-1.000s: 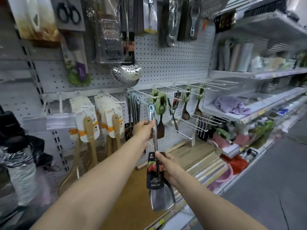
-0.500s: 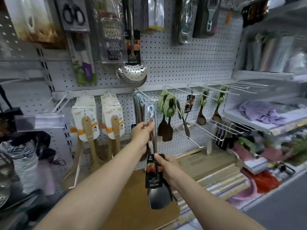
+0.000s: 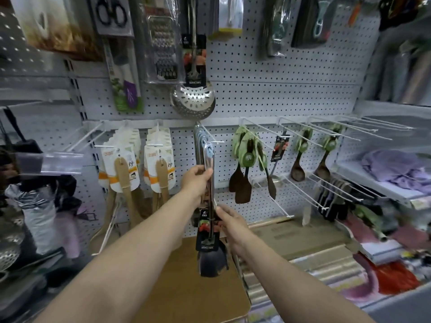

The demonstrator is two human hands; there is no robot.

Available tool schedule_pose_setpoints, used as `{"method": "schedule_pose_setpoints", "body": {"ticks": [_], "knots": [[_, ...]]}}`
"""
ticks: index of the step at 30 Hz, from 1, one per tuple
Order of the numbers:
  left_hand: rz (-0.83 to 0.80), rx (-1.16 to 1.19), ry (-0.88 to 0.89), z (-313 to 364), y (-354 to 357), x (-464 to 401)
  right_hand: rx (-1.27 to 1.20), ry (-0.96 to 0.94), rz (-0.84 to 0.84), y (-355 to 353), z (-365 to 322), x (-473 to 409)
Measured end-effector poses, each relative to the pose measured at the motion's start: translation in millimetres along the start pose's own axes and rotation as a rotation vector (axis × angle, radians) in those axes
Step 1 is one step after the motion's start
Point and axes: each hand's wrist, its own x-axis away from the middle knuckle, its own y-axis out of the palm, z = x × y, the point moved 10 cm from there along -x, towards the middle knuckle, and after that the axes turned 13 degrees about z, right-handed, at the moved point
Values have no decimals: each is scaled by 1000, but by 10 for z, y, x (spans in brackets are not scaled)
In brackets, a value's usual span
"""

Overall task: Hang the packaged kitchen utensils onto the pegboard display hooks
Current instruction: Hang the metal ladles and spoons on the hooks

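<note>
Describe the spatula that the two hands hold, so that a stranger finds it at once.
On the white pegboard, look under the perforated steel skimmer. The long steel spatula with a pale blue hanging loop hangs upright there, gripped by the left hand and right hand. Unlike the neighbouring wooden utensils, it is metal.

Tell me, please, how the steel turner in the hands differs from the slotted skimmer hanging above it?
The steel turner has a flat, solid blade; the slotted skimmer has a round, perforated bowl. The left hand and right hand hold the turner at its hook; the skimmer hangs free. Both carry matching dark labels.
</note>
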Motion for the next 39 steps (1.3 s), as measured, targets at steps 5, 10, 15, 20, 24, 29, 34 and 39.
{"method": "schedule_pose_setpoints", "body": {"ticks": [5,10,15,20,24,29,34,39], "knots": [[44,-42,43,2,-17,-125,6,50,6,9,-52,-82],[88,-63,62,28,-15,-254,9,80,-24,42,-98,-150],[118,-79,4,-39,-6,-482,18,81,-28,42,-152,-196],[144,-103,-8,-150,9,-671,-7,86,-35,-40,-145,-182],[141,-113,-8,-150,35,-596,8,74,2,-137,-142,-153],[156,-67,-13,-83,9,-430,4,84,38,-211,-90,-131],[203,6,-128,-279,-242,-150,1,74,21,-150,-123,-66],[217,171,-307,-644,-615,250,31,63,3,43,-124,-32]]}}
